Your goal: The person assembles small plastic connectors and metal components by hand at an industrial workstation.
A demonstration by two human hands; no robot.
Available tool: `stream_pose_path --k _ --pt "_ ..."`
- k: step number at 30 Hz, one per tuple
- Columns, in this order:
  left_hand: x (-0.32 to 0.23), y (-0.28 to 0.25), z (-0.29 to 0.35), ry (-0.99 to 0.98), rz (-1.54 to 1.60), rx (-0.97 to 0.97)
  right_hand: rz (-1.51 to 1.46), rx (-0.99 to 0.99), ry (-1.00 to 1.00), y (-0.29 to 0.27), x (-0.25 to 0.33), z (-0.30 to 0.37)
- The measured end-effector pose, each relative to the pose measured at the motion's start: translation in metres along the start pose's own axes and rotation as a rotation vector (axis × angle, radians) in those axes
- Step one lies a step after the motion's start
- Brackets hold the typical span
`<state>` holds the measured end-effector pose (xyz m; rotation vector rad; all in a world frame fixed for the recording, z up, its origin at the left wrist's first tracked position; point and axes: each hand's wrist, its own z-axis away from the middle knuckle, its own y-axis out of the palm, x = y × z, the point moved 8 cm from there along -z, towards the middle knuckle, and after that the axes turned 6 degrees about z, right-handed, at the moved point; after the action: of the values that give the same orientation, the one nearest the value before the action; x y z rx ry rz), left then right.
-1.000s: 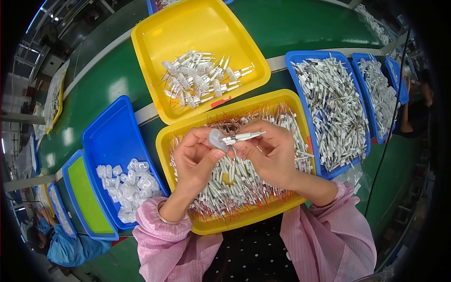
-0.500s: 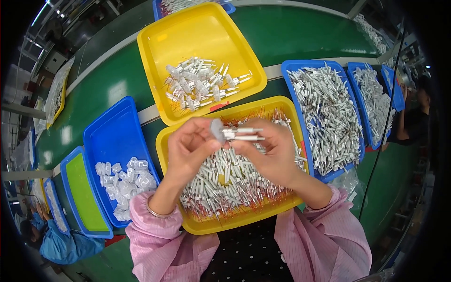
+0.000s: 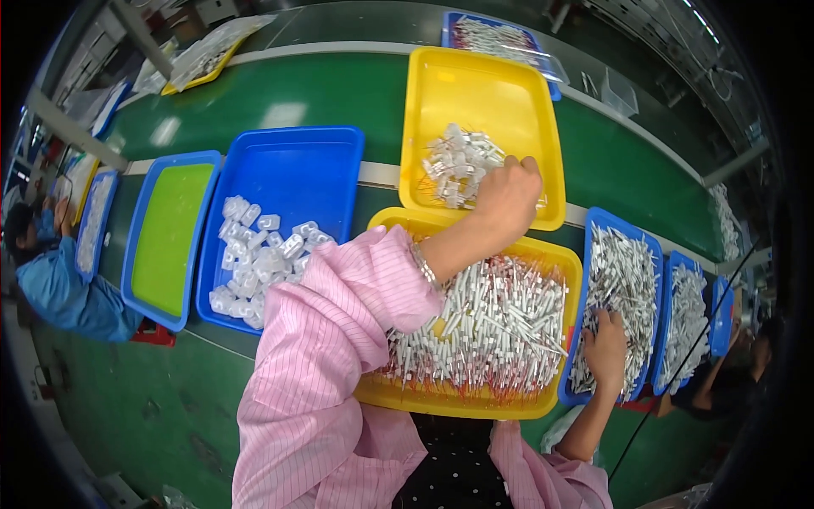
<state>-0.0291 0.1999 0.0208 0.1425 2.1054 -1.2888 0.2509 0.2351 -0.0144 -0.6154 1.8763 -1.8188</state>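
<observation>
My left hand point(image 3: 511, 193) reaches over the front part of the upper yellow tray point(image 3: 479, 81). Its fingers are curled downward, and the back of the hand hides whatever they hold. Beside it lies a pile of assemblies point(image 3: 458, 161), translucent plastic caps joined to white sticks with thin red wires. My right hand point(image 3: 606, 348) is in a blue tray heaped with white stick-like parts point(image 3: 623, 263). Its fingers are apart and bent down onto the parts, with the tips partly hidden. Between my arms, the lower yellow tray point(image 3: 475, 407) carries many white sticks with red wires.
Loose translucent caps point(image 3: 263, 254) fill the front of a blue tray point(image 3: 297, 157) on the left. Beyond it stands a green-bottomed tray point(image 3: 170, 246). Another blue tray of parts point(image 3: 685, 314) is at the right. A co-worker in a blue sleeve point(image 3: 76, 293) sits far left.
My hands, together around a capped stick assembly before, have separated. The left went forward to the upper yellow tray, the right to the blue tray. The view has swung, shifting the trays.
</observation>
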Motion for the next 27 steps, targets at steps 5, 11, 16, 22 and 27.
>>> stream_pose_path --k 5,11,16,22,27 --pt "0.010 -0.083 0.033 0.064 -0.475 -0.044 -0.162 -0.014 0.053 0.004 -0.015 -0.008" --pt "0.172 -0.164 0.108 -0.192 -0.859 0.272 0.003 -0.038 0.024 -0.006 -0.016 -0.013" --pt "0.212 -0.162 0.136 -0.187 -0.610 0.329 0.159 0.122 -0.021 0.014 -0.023 -0.020" --pt "0.222 -0.164 0.134 -0.123 -0.314 0.270 -0.008 0.049 0.207 -0.006 -0.045 -0.019" --pt "0.217 -0.171 0.124 -0.121 -0.206 -0.003 -0.057 -0.026 0.101 -0.017 -0.031 -0.014"
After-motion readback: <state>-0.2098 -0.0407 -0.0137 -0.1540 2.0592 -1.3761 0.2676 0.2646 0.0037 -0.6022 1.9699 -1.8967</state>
